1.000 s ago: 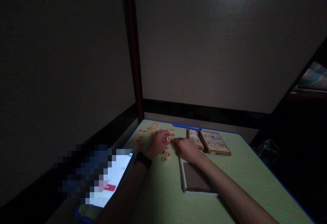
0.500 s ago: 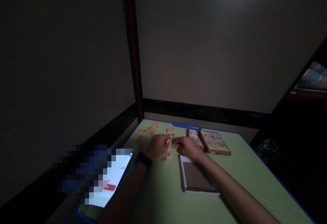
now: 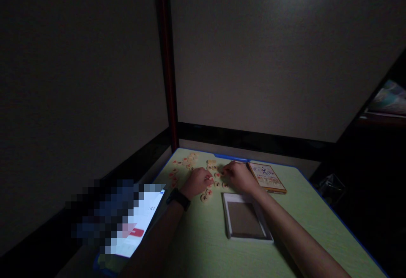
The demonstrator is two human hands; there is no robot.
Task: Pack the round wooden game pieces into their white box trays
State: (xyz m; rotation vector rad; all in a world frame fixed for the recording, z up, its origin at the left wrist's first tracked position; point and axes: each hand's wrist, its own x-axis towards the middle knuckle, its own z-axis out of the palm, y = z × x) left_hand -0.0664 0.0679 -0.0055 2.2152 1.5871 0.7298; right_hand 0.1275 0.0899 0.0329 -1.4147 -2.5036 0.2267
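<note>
you are sitting at a pale green table with a blue rim, in a very dim room. a scatter of small round pale wooden game pieces, marked in red and black, is lying across its far left part. your left hand, with a black watch on the wrist, is resting among the pieces with its fingers curled in, the fingertips touching pieces near the middle of the scatter. your right hand is lying just beside it, knuckles up and fingers bent down over the right edge of the pieces. it is too dark to tell whether either hand is pinching a piece. a shallow white-framed tray with a brown inside is lying under your right forearm. a flat box with an orange patterned border is sitting just right of your right hand. a lit white screen is glowing at the table's near left corner.
</note>
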